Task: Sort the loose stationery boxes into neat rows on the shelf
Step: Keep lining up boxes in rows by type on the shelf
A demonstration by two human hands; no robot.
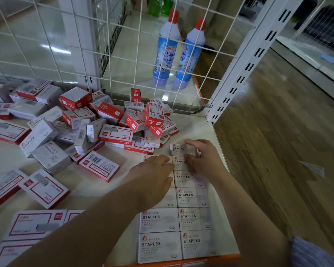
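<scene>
White "STAPLES" boxes [193, 197] lie flat in two neat rows along the right side of the white shelf [96, 187]. My right hand [204, 157] rests with its fingers over the farthest boxes of the right row [178, 149]. My left hand [154, 172] lies flat on the far boxes of the left row, hiding them. A loose heap of red-and-white stationery boxes [112, 120] fills the back and left of the shelf.
A white wire grid panel [81, 49] closes the shelf's back. Behind it stand two blue bottles with red caps [178, 53]. A white slotted upright [245, 70] marks the right corner. Beyond the shelf's right edge is wooden floor [278, 141]. More flat red-framed boxes [33, 226] lie near left.
</scene>
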